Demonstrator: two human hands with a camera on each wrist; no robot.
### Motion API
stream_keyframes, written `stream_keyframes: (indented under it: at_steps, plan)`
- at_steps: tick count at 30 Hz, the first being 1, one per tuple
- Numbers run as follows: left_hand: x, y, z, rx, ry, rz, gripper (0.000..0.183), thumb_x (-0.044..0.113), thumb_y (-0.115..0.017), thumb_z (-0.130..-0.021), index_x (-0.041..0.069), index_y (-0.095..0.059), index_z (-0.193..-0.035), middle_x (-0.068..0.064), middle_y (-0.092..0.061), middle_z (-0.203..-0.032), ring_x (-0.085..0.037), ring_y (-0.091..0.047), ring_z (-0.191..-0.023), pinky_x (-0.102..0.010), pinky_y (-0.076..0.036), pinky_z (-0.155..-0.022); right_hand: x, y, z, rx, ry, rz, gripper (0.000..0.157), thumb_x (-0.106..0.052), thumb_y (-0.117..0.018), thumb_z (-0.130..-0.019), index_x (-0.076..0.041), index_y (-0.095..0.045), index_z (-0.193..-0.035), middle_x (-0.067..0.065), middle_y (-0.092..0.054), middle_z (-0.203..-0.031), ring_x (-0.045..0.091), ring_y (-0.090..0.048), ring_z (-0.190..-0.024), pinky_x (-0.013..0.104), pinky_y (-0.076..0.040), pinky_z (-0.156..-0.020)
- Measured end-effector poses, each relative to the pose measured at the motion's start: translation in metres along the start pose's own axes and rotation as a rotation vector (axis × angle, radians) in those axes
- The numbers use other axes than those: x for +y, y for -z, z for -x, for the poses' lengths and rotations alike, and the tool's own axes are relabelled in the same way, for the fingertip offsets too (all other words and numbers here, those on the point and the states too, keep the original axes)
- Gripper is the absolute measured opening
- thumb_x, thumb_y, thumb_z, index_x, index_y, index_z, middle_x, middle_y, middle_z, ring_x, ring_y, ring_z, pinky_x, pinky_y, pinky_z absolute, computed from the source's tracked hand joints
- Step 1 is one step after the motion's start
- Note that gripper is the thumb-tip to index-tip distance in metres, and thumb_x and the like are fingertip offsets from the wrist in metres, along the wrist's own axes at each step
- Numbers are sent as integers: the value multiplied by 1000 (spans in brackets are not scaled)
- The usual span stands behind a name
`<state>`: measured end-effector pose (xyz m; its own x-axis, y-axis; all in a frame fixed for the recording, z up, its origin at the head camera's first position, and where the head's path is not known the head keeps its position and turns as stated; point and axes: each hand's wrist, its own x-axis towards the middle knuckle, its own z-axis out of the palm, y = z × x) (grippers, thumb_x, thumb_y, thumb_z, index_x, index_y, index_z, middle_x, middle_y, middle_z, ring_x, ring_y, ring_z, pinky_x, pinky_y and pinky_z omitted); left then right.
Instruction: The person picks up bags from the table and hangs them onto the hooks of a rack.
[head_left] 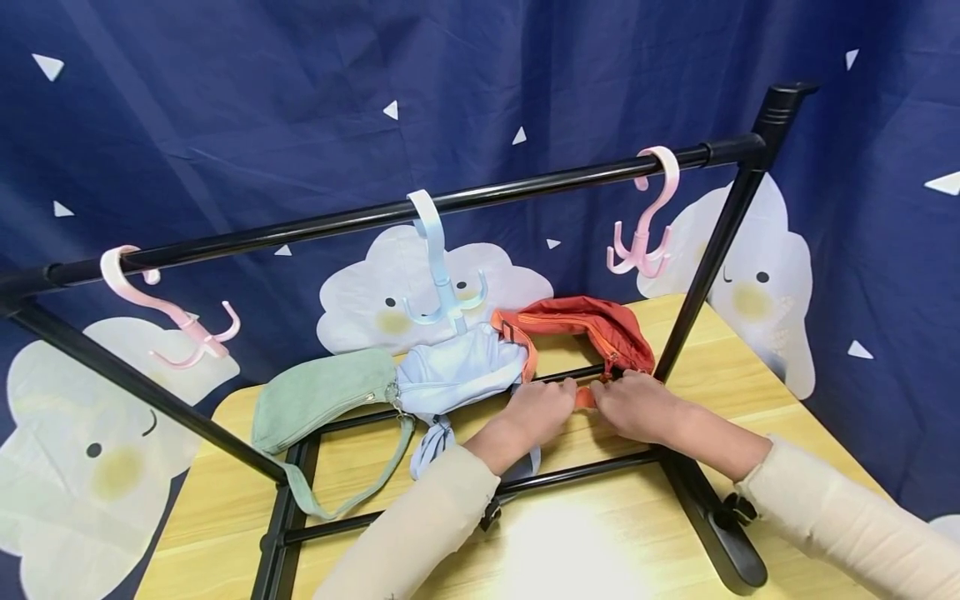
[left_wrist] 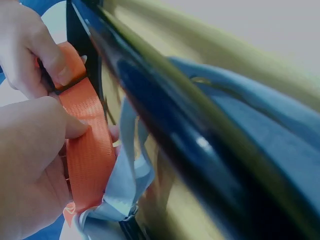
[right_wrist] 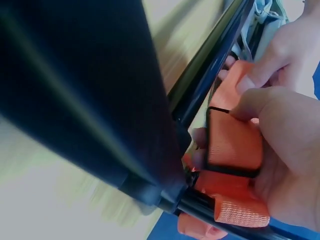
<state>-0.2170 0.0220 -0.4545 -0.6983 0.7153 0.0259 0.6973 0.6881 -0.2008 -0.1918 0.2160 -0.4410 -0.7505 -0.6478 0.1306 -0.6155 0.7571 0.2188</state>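
Note:
My left hand (head_left: 536,410) pinches an orange strap (left_wrist: 92,150) between thumb and fingers. Close beside it, my right hand (head_left: 637,406) grips the same strap at its black slide buckle (right_wrist: 208,142), thumb on the front and fingers behind. The strap belongs to a red bag (head_left: 581,317) lying behind the hands near the rack's right post. Left of it a light blue bag (head_left: 465,367) lies over the rack's rear lower bar, its strap hanging close to my left hand. Farther left rests a green bag (head_left: 322,396) with its strap looped forward.
A black rack (head_left: 525,190) stands on the wooden table (head_left: 600,533). From its top bar hang a pink hook (head_left: 187,321) at left, a blue hook (head_left: 442,283) in the middle and another pink hook (head_left: 645,233) at right. A dark blue curtain (head_left: 480,83) is behind.

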Motion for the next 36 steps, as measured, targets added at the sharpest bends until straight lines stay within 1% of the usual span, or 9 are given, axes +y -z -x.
stream_keyframes:
  at_steps: [4,6,8,13,17,21,27,32,36]
  plan:
    - [-5,5,0,18,-14,54,17,19,-68,-98,10,-60,-111,1,-71,-83,-16,-73,-72,-30,-58,-58,3,-1,-1,119,16,-4,28,-20,-78,-88,-8,-55,-81,-1,-52,-58,19,-55,-52,38,-44,-62]
    - [-7,8,0,36,-18,76,19,18,-71,-96,10,-61,-110,0,-72,-84,-17,-73,-74,-30,-58,-58,5,-1,-3,184,29,5,31,-19,-80,-87,-8,-54,-78,0,-51,-57,21,-54,-50,39,-45,-59]
    - [-10,11,0,56,-19,91,22,17,-73,-94,10,-62,-111,-1,-72,-85,-18,-73,-76,-31,-58,-59,5,1,-4,223,27,8,31,-16,-79,-88,-8,-53,-74,0,-50,-55,21,-53,-47,39,-44,-54]
    - [-17,22,1,116,-6,151,21,10,-72,-91,11,-62,-109,-1,-68,-77,-18,-70,-69,-33,-56,-58,5,13,-8,242,-19,-19,24,-2,-71,-87,-8,-52,-74,-3,-45,-54,18,-45,-44,37,-38,-42]
    - [-23,29,3,182,23,174,17,8,-69,-93,12,-60,-107,-1,-64,-70,-19,-68,-64,-33,-55,-55,7,21,-10,280,-65,-23,22,-8,-72,-89,-8,-52,-79,-4,-41,-53,16,-38,-42,35,-32,-38]
    - [-28,33,5,260,20,190,11,9,-64,-98,12,-60,-108,0,-64,-71,-19,-69,-65,-31,-55,-54,9,28,-10,313,-96,-38,24,-16,-71,-93,-8,-52,-81,-5,-35,-50,16,-30,-40,32,-24,-39]
    - [-39,44,11,355,10,236,9,15,-58,-106,11,-62,-113,-4,-71,-80,-21,-73,-73,-32,-58,-61,10,37,-9,398,-73,-69,19,-15,-72,-93,-6,-56,-89,-6,-37,-53,16,-36,-41,32,-27,-38]
    - [-41,56,16,397,-17,247,11,8,-60,-103,11,-61,-114,-2,-71,-80,-19,-74,-72,-30,-58,-60,11,43,-7,488,-43,-81,18,-10,-74,-90,-3,-59,-96,-5,-42,-55,15,-40,-42,31,-30,-38]
    - [-40,62,19,446,-45,229,11,5,-62,-101,11,-61,-110,0,-69,-78,-18,-71,-67,-27,-55,-56,11,50,-4,508,-25,-94,18,-10,-72,-93,-4,-56,-98,-5,-44,-58,13,-35,-43,27,-28,-39]
